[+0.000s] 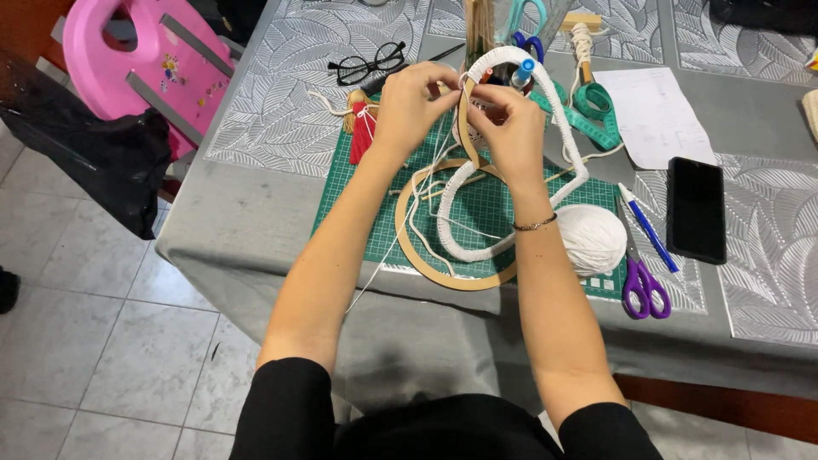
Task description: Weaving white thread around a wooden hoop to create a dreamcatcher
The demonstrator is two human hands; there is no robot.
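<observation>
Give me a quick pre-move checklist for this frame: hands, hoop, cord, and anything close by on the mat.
1. Left hand pinching at the hoop's top: ok.
2. Right hand gripping the same spot: ok.
3. Wooden hoop lower rim resting on the green cutting mat: ok.
4. White cord running free from the hands toward the table edge: ok.
5. Yarn ball beside the hoop, within reach: ok.
6. Purple scissors lying apart from the cord: ok.
</observation>
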